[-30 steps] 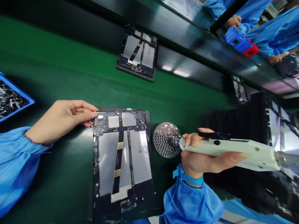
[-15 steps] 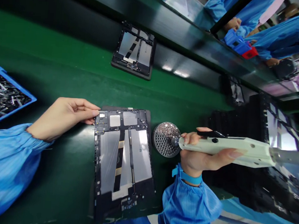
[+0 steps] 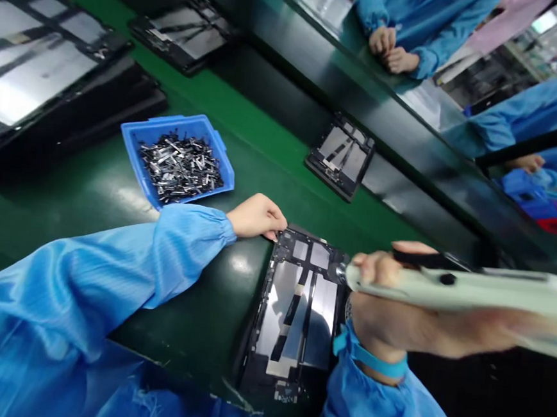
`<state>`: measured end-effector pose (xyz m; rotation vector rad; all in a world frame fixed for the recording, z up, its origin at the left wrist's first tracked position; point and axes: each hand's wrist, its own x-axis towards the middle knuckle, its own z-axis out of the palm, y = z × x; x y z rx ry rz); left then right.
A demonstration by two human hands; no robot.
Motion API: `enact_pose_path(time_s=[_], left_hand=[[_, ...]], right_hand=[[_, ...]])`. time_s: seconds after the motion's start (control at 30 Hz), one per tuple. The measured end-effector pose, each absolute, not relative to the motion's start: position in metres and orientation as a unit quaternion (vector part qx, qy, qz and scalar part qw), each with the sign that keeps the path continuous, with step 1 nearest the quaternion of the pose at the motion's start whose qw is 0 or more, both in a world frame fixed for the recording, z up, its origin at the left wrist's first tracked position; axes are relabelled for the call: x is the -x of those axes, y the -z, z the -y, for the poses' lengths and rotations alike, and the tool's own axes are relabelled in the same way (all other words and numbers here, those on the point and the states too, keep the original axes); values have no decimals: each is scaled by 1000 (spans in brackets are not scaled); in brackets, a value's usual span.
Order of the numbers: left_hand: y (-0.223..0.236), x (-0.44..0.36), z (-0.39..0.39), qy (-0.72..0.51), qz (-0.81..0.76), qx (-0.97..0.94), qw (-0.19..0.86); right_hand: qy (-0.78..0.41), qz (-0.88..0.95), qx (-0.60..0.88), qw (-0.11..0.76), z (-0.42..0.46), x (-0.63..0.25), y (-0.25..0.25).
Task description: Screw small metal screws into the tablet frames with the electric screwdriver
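Observation:
An opened tablet (image 3: 266, 336) lies on the green bench, its inside up, showing silvery panels and dark ribbon cables. At its upper left corner my left hand (image 3: 257, 217) is closed, thumb and fingers pinching the edge. My right hand (image 3: 378, 322) is wrapped around a pale electric screwdriver (image 3: 431, 290) with a black lever, held almost level. The screwdriver's tip is by the tablet's upper right edge; whether it touches is unclear. The rear of the screwdriver is blurred. The round metal dish is mostly hidden behind my right hand.
A blue bin (image 3: 130, 142) full of small metal-and-black parts stands to the left. Stacked opened tablets (image 3: 42, 81) rise beyond it at far left. Two more tablets lie along the back, one (image 3: 343, 152) behind mine. Across the partition, co-workers' hands (image 3: 392, 50) rest on another bench.
The view has swung left, bringing the whole blue bin and the left stack into sight. The screwdriver has gone from the round dish to the tablet's upper right edge. My left hand keeps the corner.

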<state>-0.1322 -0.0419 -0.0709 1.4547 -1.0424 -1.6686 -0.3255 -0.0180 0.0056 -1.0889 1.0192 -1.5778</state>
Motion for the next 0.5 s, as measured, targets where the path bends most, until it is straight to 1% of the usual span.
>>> enact_pose_path(time_s=[0.07, 0.13, 0.3, 0.5], left_hand=[[76, 133, 42, 630, 416, -556, 347], [80, 134, 41, 617, 436, -554, 349], [84, 136, 41, 585, 473, -562, 344], [85, 135, 40, 567, 494, -565, 339]], right_hand=[[621, -373, 518, 455, 26, 289, 0], [611, -354, 548, 448, 34, 266, 8], [610, -339, 569, 435, 47, 251, 25], [596, -348, 585, 425, 46, 246, 26]])
